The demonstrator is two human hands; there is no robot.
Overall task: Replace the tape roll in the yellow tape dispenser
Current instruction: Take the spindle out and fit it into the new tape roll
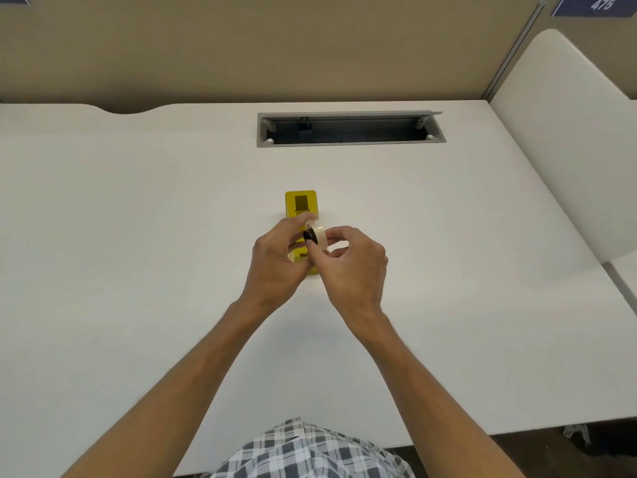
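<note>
Hands meet over the yellow tape dispenser (pixel 301 203), mid-table and running lengthwise toward the far edge. The right hand (pixel 351 260) pinches the tape roll (pixel 317 233) by its rim (likely so the black hub (pixel 309 235) can seat), tilted leftward; the left hand (pixel 275 260) grips the hub side.

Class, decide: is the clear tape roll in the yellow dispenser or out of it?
Out. Both hands, left hand and right hand, hold the clear tape roll above the yellow plastic tape dispenser on the white desk.
</note>
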